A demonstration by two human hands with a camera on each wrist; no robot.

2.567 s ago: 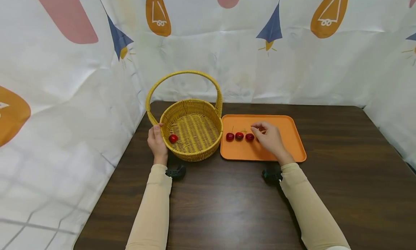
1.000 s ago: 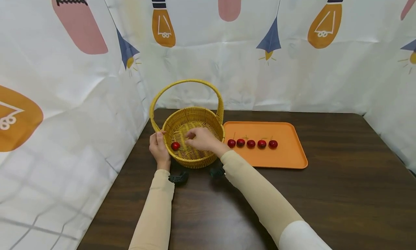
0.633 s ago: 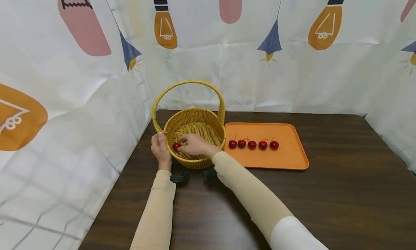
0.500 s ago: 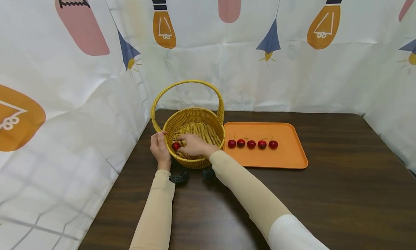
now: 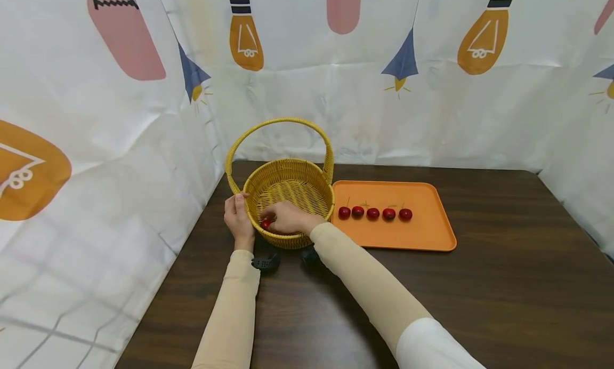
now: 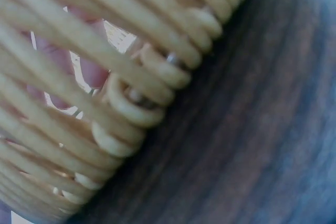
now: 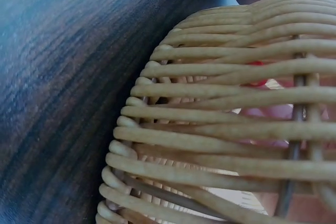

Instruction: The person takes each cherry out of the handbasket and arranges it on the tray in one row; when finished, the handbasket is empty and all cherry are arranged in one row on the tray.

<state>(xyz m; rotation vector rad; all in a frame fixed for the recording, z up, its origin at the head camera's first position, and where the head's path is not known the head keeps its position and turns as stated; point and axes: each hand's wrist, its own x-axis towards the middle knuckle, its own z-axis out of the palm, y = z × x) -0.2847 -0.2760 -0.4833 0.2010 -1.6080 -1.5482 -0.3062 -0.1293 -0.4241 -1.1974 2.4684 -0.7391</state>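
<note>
The yellow wicker basket (image 5: 288, 190), with a tall arched handle, stands at the left of the table. My left hand (image 5: 238, 219) grips its left rim near the handle's foot, thumb on the rim. Inside the basket, my right hand (image 5: 288, 218) pinches a red cherry (image 5: 266, 224) near the front-left wall; fingers partly cover it. Through the weave in the right wrist view, a bit of the red cherry (image 7: 256, 74) and blurred fingers show. In the left wrist view the basket's side (image 6: 79, 77) fills much of the frame.
An orange tray (image 5: 427, 230) lies right of the basket, bearing a row of several stemmed cherries (image 5: 373, 214). The dark wooden table (image 5: 503, 262) extends to the right and front. A printed white cloth (image 5: 307, 91) hangs behind and at the sides.
My right hand has moved from the tray into the basket and taken hold of the cherry there, which has shifted slightly right and toward me. My left hand stays at the rim.
</note>
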